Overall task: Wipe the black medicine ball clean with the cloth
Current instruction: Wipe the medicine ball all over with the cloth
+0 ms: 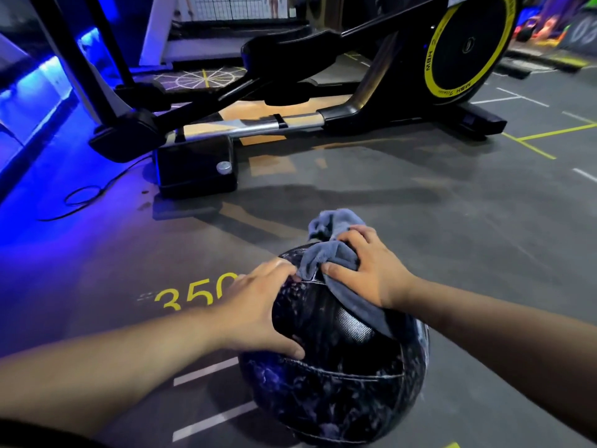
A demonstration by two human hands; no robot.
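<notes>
Grey-blue cloth is bunched under the right hand, whose fingers close on it and press it on the far top of the black medicine ball. Left hand lies spread and flat on the ball's left upper side, holding nothing. Ball sits on the grey floor, near and just under both hands; being round, it has no long axis. I judge the unwiped near face lies toward the person.

The cloth hides part of the medicine ball's top.
</notes>
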